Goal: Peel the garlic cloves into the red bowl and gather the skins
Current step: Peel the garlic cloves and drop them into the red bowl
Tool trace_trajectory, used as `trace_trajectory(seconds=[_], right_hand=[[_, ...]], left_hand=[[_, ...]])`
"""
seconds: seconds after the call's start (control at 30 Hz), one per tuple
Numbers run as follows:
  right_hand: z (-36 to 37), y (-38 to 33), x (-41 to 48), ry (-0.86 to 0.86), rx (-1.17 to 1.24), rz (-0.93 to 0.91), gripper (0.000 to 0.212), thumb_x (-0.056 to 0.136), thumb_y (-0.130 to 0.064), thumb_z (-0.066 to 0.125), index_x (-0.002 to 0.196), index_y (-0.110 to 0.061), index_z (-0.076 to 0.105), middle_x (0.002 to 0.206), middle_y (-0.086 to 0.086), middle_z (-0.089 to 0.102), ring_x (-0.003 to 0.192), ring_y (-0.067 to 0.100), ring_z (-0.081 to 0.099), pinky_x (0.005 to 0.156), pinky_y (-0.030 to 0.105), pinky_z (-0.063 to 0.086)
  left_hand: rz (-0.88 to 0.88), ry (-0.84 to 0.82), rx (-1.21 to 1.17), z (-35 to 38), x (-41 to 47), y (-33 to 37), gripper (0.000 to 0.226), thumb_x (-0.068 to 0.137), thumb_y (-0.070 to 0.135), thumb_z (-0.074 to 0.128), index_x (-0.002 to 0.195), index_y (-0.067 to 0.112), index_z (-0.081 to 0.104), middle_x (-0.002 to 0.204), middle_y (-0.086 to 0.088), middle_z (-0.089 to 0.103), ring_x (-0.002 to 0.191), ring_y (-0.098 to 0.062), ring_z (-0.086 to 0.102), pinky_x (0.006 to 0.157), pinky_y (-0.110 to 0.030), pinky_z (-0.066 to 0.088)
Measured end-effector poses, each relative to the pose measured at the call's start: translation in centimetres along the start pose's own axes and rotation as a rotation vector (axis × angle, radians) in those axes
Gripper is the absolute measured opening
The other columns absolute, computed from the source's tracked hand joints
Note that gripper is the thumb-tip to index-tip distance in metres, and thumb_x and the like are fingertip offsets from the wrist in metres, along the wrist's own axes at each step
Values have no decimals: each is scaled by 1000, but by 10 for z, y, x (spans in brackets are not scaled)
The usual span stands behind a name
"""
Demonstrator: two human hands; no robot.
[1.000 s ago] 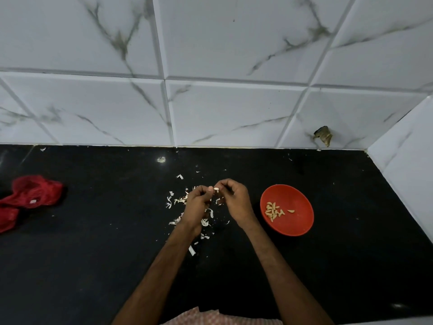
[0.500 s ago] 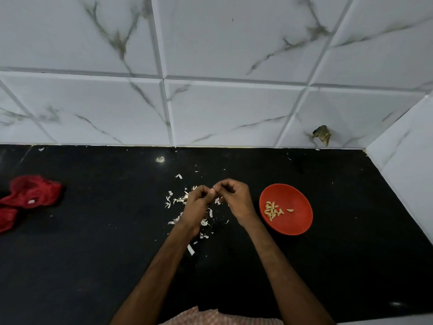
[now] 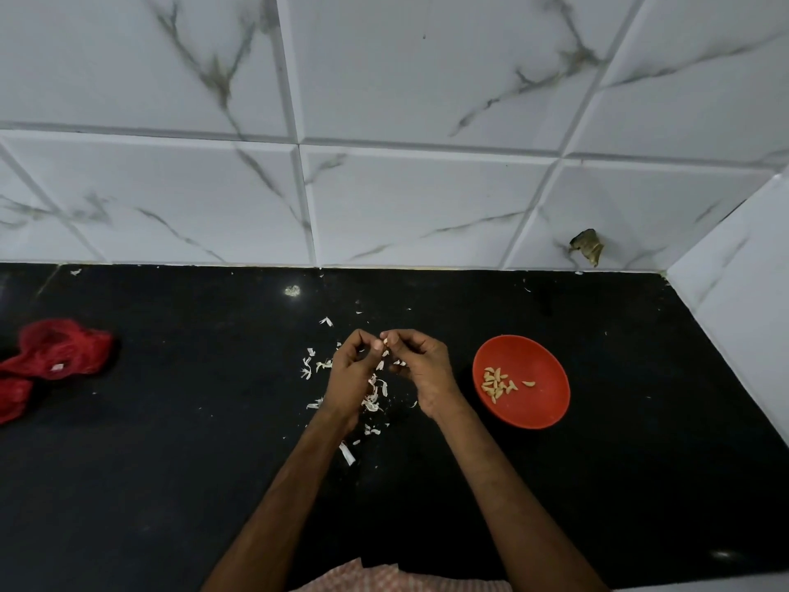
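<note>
A: Since the prior frame, both hands rose slightly; red bowl unchanged.

B: Grip? Left hand and right hand pinched one garlic clove between fingertips, above the skins on the tabletop.

A: Handling?

B: Likely light, firm, slick once bare; skin papery. Take hold at the tip.

Home kitchen: black stone counter, marble-look wall tiles, garlic skins, red bowl.

clove mostly hidden btwn fingertips, red cloth cut off left
</note>
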State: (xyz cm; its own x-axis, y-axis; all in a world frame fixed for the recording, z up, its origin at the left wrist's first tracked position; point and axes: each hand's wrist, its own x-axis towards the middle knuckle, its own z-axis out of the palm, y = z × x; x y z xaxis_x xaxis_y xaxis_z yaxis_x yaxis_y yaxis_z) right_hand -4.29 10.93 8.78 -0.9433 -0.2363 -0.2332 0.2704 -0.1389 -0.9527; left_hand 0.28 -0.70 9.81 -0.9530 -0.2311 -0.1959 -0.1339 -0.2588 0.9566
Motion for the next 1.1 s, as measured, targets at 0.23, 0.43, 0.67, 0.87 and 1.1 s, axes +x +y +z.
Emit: trace_trajectory(seconds=[0.23, 0.43, 0.67, 0.87, 1.1], right_hand=[[3, 7, 0, 126, -924, -700, 5, 90, -20, 72, 94, -20, 76, 94, -12, 62, 90, 4, 57, 68, 17, 50], [-2, 3, 6, 128, -773, -479, 5, 91, -20, 70, 91, -18, 66, 94, -11, 59, 84, 4, 60, 72, 23, 52], [6, -3, 4, 4, -574, 7, 29, 106, -28, 43, 88, -12, 58, 84, 0, 54, 73, 10, 48, 71, 32, 40], [6, -6, 0, -27, -140, 137, 17, 103, -26, 54, 93, -17, 65, 80, 0, 58, 69, 7, 52, 54, 21, 42], [3, -4, -1, 23, 12, 81, 17, 99, -5, 58, 97, -9, 74, 90, 5, 72, 82, 11, 66, 73, 23, 58]], left_hand=[[-149, 125, -65, -2, 4, -7, 21, 100, 5, 50, 80, 12, 53, 61, 5, 42, 53, -4, 34, 43, -16, 30], [-20, 65, 112, -4, 7, -8, 17, 100, 10, 55, 83, 7, 54, 71, 4, 50, 62, -4, 42, 58, -20, 36], [90, 29, 155, 2, 5, -13, 12, 99, 3, 55, 88, -2, 56, 73, 2, 55, 61, 3, 49, 59, -12, 41], [87, 33, 79, -5, 9, -19, 12, 99, 8, 57, 88, 5, 59, 81, -4, 60, 81, -21, 57, 76, -39, 50], [137, 43, 140, -7, 10, -25, 11, 98, 9, 59, 88, 7, 61, 81, -1, 63, 81, -17, 56, 76, -33, 49]])
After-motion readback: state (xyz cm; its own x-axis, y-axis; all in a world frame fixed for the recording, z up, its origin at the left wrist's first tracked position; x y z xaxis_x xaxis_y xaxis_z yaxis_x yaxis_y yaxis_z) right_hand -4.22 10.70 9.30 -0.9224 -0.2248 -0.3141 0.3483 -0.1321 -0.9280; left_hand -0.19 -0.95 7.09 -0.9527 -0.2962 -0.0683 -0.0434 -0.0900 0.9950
